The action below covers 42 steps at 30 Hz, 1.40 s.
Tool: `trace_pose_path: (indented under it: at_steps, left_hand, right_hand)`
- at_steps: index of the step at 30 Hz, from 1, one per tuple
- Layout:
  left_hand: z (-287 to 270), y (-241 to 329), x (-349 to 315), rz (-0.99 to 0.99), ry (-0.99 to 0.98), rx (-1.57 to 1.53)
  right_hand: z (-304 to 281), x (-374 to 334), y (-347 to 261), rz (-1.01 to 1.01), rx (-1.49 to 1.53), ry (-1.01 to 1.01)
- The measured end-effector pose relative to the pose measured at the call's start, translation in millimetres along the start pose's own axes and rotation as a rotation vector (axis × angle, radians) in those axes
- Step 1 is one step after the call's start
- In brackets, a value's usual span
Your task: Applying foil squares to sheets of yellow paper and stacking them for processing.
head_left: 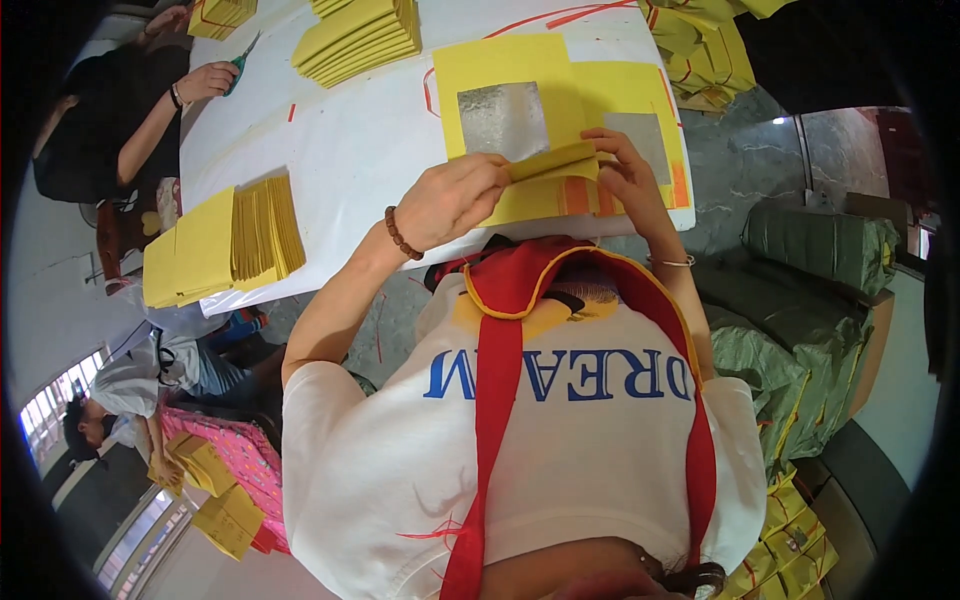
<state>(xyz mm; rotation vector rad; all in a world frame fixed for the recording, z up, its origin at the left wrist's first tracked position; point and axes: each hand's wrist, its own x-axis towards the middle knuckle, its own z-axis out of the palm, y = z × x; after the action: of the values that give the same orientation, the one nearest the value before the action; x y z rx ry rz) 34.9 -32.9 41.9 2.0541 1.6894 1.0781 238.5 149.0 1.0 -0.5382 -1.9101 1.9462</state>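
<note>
My left hand (455, 198) and my right hand (628, 172) both pinch a folded yellow paper sheet (555, 160) just above the near edge of the white table (370, 150). Under it lies a yellow sheet with a silver foil square (503, 118), and beside that a second yellow sheet with a foil square and orange edge (640, 120). A bead bracelet (401, 234) circles my left wrist, a thin bangle my right.
Stacks of folded yellow paper (262, 228) sit at the table's left edge, more stacks (362, 35) at the far side. A person with scissors (240, 62) sits far left. Another person (130, 385) crouches lower left. Green sacks (800, 330) are piled on the right.
</note>
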Motion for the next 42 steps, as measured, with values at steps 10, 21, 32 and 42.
trace_pose_path:
  at_steps: [10,21,32,42]
  left_hand:
    - [3,-2,-3,-0.054,0.009,-0.002]
    - [-25,-25,-12,-0.173,0.063,0.005]
    - [-11,3,-30,-0.119,-0.012,0.101]
    - [8,-22,-13,-0.836,0.149,-0.353]
  right_hand:
    - [13,7,-2,-0.123,-0.363,0.036]
    - [7,28,9,-0.384,-0.455,0.031]
    - [7,-8,-37,-0.252,-0.497,-0.262]
    - [32,16,-19,0.028,-0.247,0.144]
